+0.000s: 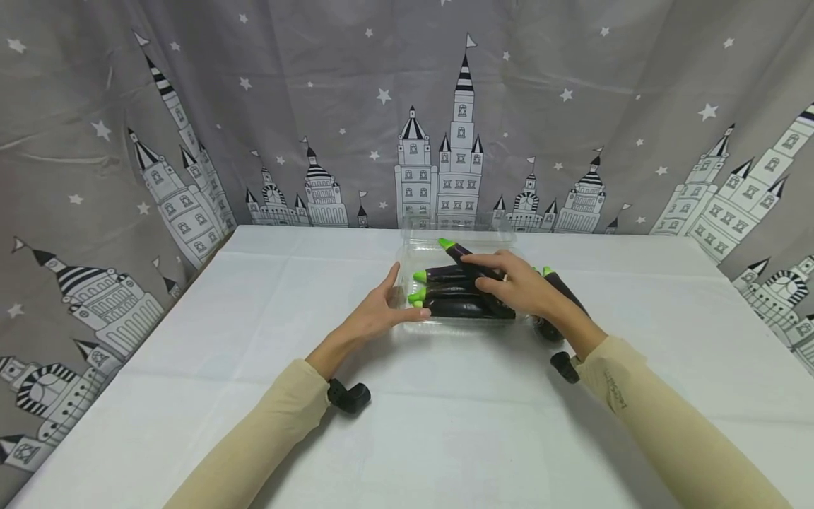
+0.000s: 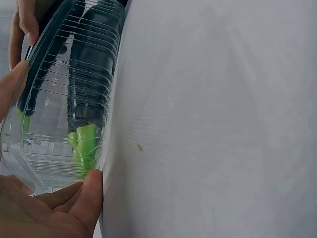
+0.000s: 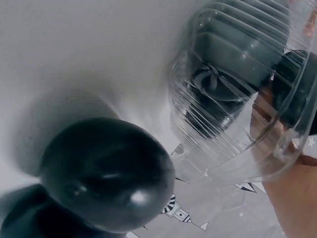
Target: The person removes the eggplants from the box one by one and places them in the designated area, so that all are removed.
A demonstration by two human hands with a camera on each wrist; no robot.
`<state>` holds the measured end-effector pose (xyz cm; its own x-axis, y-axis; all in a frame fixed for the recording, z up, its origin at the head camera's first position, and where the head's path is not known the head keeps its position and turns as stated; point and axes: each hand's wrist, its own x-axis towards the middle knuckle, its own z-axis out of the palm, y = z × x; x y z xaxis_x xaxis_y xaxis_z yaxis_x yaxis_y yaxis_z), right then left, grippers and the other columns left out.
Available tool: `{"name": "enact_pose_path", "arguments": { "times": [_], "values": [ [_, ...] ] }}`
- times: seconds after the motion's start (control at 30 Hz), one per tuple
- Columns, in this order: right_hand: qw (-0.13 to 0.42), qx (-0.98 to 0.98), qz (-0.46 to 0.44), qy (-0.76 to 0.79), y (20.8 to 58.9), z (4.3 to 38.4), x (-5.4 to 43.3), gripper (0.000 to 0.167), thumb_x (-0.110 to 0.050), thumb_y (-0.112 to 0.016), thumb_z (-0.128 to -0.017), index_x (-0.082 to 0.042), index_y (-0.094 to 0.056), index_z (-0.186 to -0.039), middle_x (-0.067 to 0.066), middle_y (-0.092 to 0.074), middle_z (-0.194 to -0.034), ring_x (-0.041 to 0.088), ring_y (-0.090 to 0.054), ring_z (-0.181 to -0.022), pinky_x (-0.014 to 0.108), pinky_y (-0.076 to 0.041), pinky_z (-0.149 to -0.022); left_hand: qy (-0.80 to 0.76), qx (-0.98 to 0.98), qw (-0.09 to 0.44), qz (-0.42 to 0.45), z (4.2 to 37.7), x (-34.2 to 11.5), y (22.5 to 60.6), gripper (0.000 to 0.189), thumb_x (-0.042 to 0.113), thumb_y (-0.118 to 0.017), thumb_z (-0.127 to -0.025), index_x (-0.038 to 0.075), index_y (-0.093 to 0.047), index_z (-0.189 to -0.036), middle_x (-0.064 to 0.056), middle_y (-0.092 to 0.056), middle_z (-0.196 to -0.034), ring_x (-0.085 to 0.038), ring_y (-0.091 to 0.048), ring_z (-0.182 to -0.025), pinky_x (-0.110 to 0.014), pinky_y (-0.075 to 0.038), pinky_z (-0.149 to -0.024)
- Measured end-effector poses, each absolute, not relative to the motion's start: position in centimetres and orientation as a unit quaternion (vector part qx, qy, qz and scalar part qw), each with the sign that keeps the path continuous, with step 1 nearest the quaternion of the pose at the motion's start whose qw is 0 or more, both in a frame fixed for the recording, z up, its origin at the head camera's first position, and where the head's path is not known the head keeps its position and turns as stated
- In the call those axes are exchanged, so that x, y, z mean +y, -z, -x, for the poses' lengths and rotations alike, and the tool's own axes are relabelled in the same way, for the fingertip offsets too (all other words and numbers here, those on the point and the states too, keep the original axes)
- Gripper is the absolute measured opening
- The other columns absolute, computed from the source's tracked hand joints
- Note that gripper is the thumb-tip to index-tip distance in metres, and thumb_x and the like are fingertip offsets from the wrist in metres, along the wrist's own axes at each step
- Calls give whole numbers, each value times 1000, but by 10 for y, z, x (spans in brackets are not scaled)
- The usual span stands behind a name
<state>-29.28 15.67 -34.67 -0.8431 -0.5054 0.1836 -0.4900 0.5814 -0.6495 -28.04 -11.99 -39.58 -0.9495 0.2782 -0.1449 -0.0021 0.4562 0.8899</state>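
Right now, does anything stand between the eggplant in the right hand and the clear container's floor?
Yes: other eggplants lie in the clear container, beneath part of the held eggplant. The open lid at the back isn't blocking.

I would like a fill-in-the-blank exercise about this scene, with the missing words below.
The right hand grips an eggplant whose cap is bright ____.
In the head view, the left hand touches the clear container at its ____ end.
In that view, loose eggplants lie outside the container, to its ____.
The grey curtain shows castles and five-pointed ____.

Missing words: green; left; right; stars.
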Motion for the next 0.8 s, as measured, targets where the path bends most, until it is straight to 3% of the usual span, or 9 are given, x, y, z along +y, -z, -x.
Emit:
{"name": "enact_pose_path", "arguments": {
  "times": [0.47, 0.63, 0.8],
  "values": [
    [33, 873, 186, 451, 349, 291, 164, 59, -28, -63, -97, -14, -42, -151, 17, -33, -154, 39, -56, -116, 53, -49, -90, -515, 842, 136, -85, 280, -119, 396, 117, 46, -81, -78, 27, 1, -160, -19, -19, -161, -35, -13, -148, -57, -17, -115],
    [52, 861, 170, 477, 348, 289, 164, 62, -24, -61, -96, -17, -38, -153, 14, -35, -153, 34, -59, -112, 50, -49, -88, -517, 841, 132, -88, 281, -119, 397, 117, 44, -81, -79, 24, 1, -160, -19, -17, -161, -35, -11, -148, -57, -16, -115],
    [76, 842, 149, 513, 345, 288, 166, 67, -14, -55, -92, -18, -33, -155, 17, -32, -154, 35, -57, -118, 55, -47, -95, -513, 844, 130, -88, 281, -119, 397, 118, 45, -82, -78, 25, 0, -160, -18, -15, -162, -35, -10, -148, -57, -15, -115]
  ]
}}
